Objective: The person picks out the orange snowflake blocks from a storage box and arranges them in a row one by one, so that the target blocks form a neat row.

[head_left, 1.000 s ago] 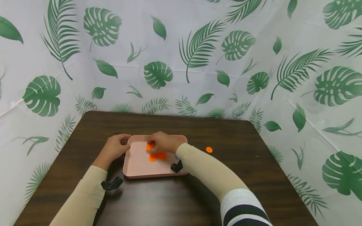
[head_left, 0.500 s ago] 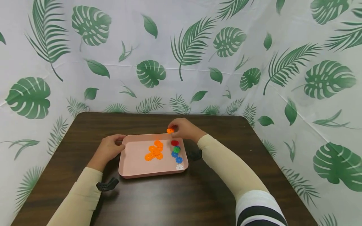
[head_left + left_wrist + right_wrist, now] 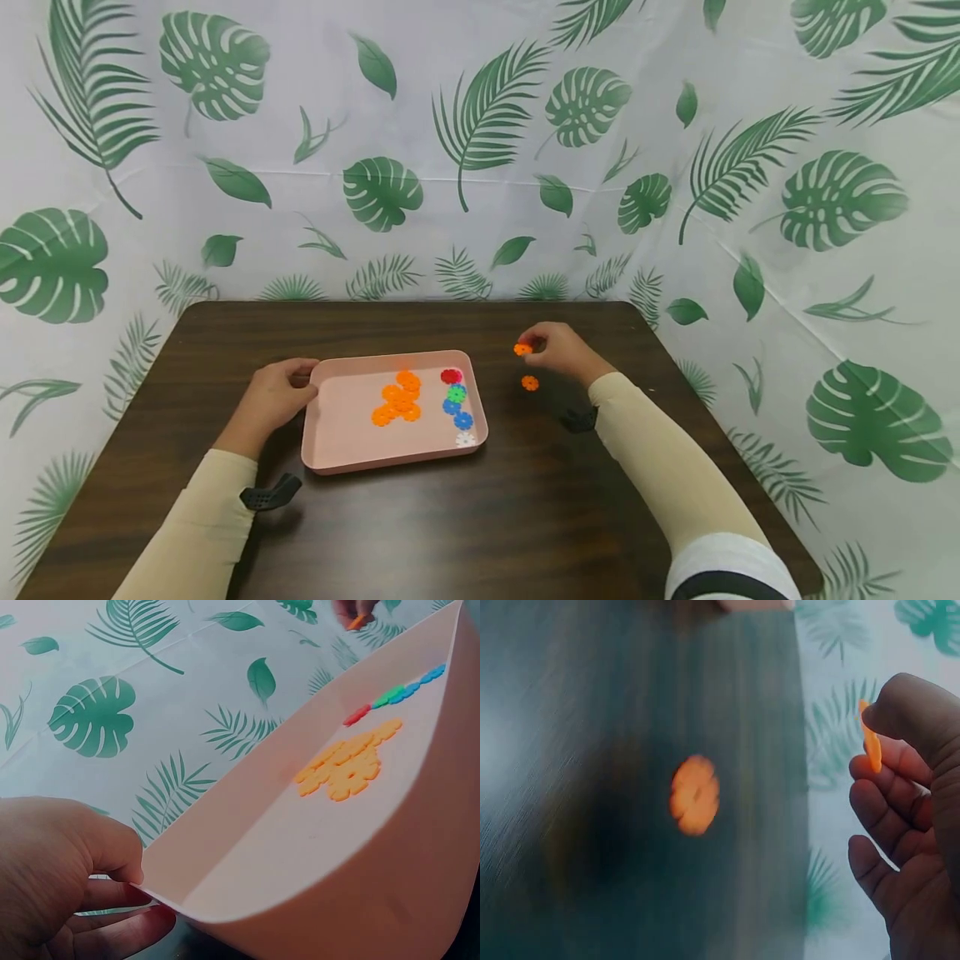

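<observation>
My right hand (image 3: 558,350) pinches an orange flower-shaped plastic disc (image 3: 871,737) between thumb and fingers, above the table to the right of the tray. Below it a second orange disc (image 3: 530,383) lies flat on the wood. At the pink tray's (image 3: 322,450) far left corner, my left hand (image 3: 273,400) grips the rim between thumb and fingers, as the left wrist view shows. Inside the tray, several overlapping orange discs (image 3: 401,400) form a cluster near the middle. Along its right side lie red (image 3: 451,377), green (image 3: 456,393), blue (image 3: 462,421) and white (image 3: 465,438) discs.
The dark wooden table (image 3: 420,533) reaches back to a white cloth (image 3: 300,200) printed with green leaves, which hangs behind and at the sides. A black wrist strap piece (image 3: 272,493) sticks out from the left sleeve, another (image 3: 580,419) from the right.
My right hand was over the orange cluster, then lifted one orange disc over the tray's far rim and carried it right, above the table. My left hand stays at the tray corner.
</observation>
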